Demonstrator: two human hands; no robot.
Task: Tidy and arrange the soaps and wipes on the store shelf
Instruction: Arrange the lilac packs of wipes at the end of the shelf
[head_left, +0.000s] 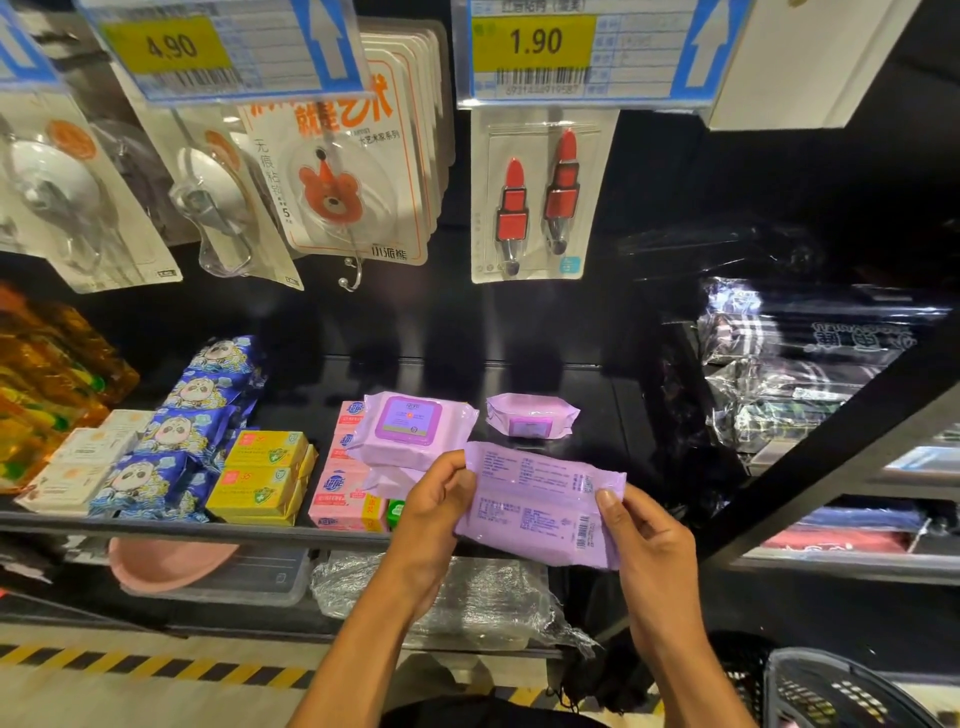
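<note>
Both hands hold a purple wipes pack (540, 501) in front of the black shelf (218, 532), its printed back with barcodes facing me. My left hand (434, 512) pinches its left edge and my right hand (641, 540) grips its right end. Two more purple wipes packs (410, 428) lie stacked on the shelf just behind, partly over pink soap boxes (340, 493). A small purple wipes pack (531, 414) lies alone further back. Yellow soap boxes (262, 475), blue panda packets (179, 431) and white soap boxes (80, 462) sit in rows to the left.
Hook packages (337, 171) and a lipstick-shaped hook card (540, 197) hang above the shelf under price tags. Dark bagged goods (800, 374) fill the right. A pink basin (166, 564) and clear wrap (467, 603) sit below. A black basket (831, 691) stands at bottom right.
</note>
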